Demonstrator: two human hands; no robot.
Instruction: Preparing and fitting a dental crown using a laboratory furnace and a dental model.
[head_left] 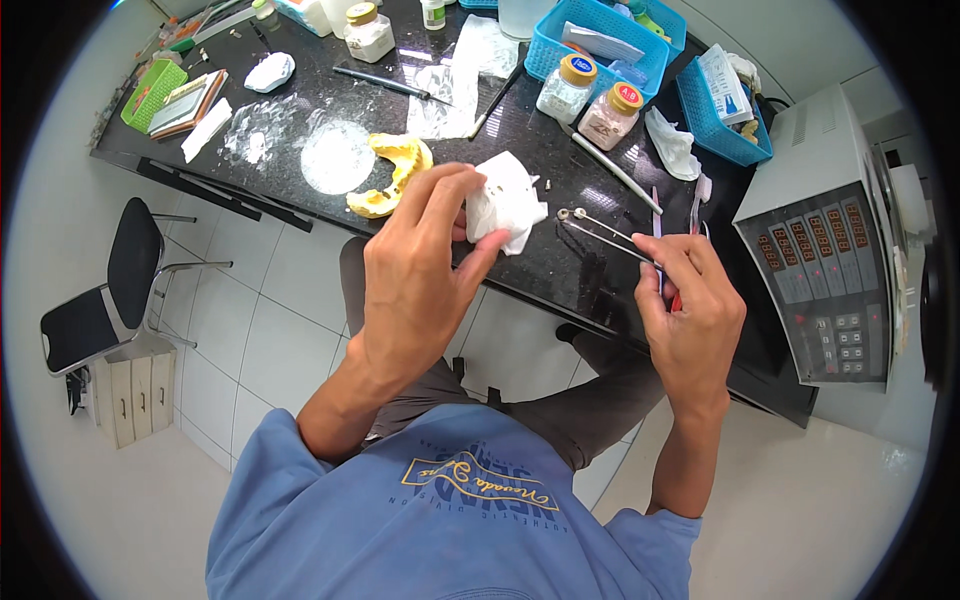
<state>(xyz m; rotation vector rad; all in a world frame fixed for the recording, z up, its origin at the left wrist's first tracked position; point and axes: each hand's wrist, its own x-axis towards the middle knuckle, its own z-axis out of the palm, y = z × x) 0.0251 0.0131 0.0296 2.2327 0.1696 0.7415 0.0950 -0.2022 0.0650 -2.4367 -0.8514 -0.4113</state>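
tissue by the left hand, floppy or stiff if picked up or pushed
The tissue is probably floppy, since it looks creased and loosely folded. It seems thin, so likely light for its size. Pushed, it might crumple rather than roll, given its uneven, flattish shape.

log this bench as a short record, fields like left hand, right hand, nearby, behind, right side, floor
left hand: thumb and fingers holding crumpled white tissue
right hand: holding thin metal shafts with small round tips; whether one tool or two is unclear
nearby: yellow horseshoe-shaped piece, left of the tissue; round white patch left of that
behind: two gold-lidded jars in front of a blue basket
right side: pale machine with red displays
floor: black chair at far left
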